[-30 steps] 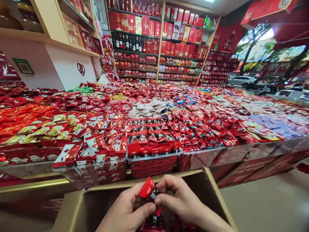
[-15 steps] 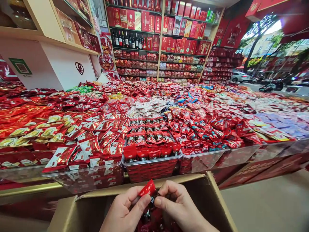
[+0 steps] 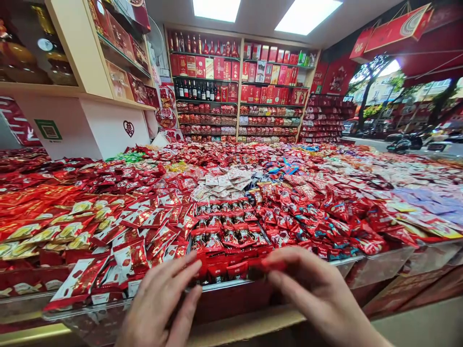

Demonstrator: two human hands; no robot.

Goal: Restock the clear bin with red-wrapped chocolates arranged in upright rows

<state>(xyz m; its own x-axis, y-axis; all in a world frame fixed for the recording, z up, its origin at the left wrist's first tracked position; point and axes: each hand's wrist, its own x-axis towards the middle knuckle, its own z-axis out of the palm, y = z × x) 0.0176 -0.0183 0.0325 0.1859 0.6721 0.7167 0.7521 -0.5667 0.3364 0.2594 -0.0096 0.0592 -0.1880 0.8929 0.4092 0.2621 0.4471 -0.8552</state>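
With the tray (image 3: 231,286) as clock centre, the right hand (image 3: 314,289) is at four o'clock, thumb and forefinger clamped on a blurred packet (image 3: 257,269) at the right end of the front row (image 3: 219,272). The left hand (image 3: 159,299), at eight o'clock, has its fingers apart near the tray's corner; whether it touches the tray cannot be told. White sachets (image 3: 224,183) lie at twelve o'clock, a carton (image 3: 249,326) at six.

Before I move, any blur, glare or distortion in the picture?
In the head view, the left hand and right hand look blurred, as does the red packet in the right grip; ceiling lights blow out white; the frame's edges look stretched.
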